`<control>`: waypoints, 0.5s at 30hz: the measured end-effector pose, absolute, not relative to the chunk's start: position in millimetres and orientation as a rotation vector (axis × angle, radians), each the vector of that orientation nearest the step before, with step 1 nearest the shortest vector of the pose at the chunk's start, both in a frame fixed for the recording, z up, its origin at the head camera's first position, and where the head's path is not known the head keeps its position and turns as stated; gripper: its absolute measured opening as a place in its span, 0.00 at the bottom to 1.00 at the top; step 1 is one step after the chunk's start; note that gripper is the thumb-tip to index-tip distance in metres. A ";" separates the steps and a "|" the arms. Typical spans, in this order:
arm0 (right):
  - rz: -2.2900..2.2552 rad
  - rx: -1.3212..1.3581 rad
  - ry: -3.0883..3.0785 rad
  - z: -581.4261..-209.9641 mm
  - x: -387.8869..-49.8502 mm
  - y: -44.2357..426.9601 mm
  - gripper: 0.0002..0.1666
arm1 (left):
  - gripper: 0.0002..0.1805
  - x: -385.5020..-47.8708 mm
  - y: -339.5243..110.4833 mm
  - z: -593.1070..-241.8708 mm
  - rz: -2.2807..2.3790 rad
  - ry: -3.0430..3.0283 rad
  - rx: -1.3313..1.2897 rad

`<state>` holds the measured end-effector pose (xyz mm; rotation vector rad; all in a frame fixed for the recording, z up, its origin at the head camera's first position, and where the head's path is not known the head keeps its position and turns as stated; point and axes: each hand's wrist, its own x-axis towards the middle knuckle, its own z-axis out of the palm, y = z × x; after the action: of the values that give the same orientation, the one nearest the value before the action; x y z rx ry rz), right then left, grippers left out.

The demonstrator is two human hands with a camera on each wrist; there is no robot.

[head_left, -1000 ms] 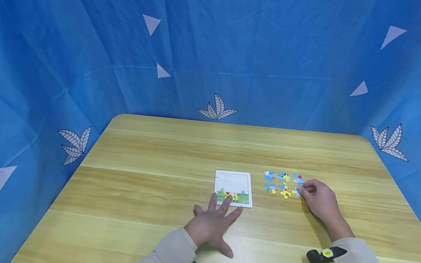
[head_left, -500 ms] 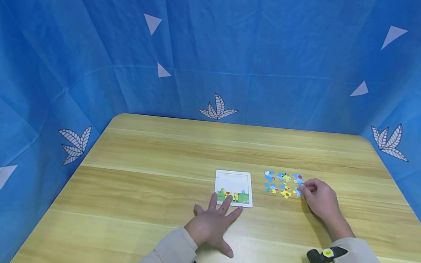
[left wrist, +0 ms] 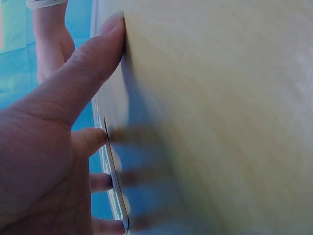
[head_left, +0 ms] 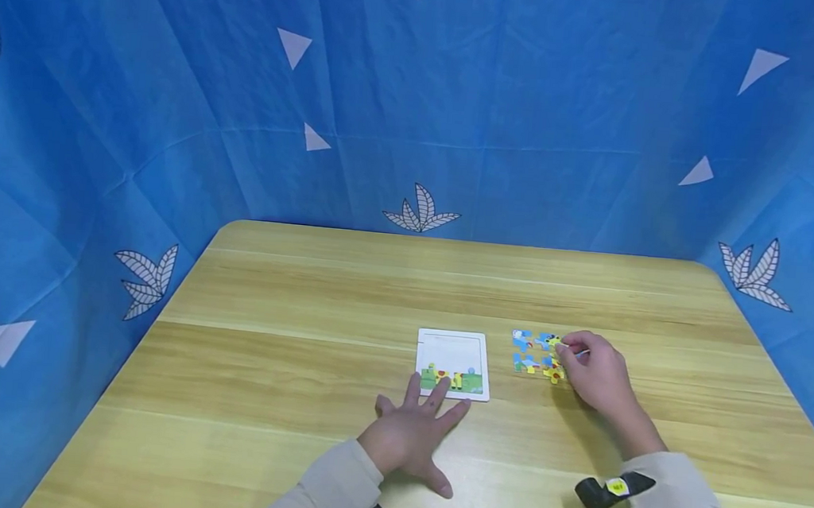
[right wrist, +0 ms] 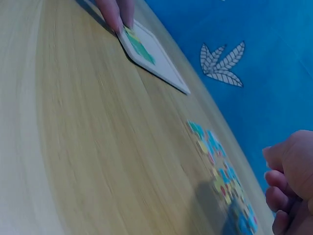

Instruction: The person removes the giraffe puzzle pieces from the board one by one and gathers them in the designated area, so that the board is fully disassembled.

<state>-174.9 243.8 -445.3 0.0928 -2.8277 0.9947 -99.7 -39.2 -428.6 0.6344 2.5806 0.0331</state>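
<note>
A white puzzle tray (head_left: 451, 348) lies flat on the table, with a row of green and yellow puzzle pieces (head_left: 469, 382) fitted along its near side. My left hand (head_left: 410, 436) is spread with straight fingers, and its fingertips rest on the tray's near edge. In the left wrist view the thumb (left wrist: 93, 63) touches the table. Loose puzzle pieces (head_left: 522, 363) in blue and yellow lie in rows right of the tray. Above their right end, my right hand (head_left: 597, 374) pinches a puzzle piece (head_left: 583, 352), of which only a pale edge shows. The hand hides the right-hand pieces from the head view.
The wooden table (head_left: 285, 340) extends around the tray and pieces. A blue patterned curtain (head_left: 420, 87) hangs behind and beside it. Black wrist cameras (head_left: 603, 493) are strapped over the pale sleeves.
My right hand has moved left and slightly away from me, off the lower right corner of the loose pieces, with a piece pinched in its fingers. The left hand and tray stay put.
</note>
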 end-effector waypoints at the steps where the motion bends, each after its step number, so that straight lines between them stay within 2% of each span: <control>1: 1.005 0.098 -2.833 -445.7 -175.3 241.2 0.14 | 0.63 -99.7 -39.0 -428.7 0.030 2.580 0.633; 15: 1.159 0.243 -2.805 -455.0 -183.8 198.0 0.10 | 0.63 -99.3 -38.8 -429.7 0.022 2.601 0.640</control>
<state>-183.8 198.0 -455.0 0.2433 -2.8055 1.1588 -99.3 -38.8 -429.7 0.6396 2.6010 0.0223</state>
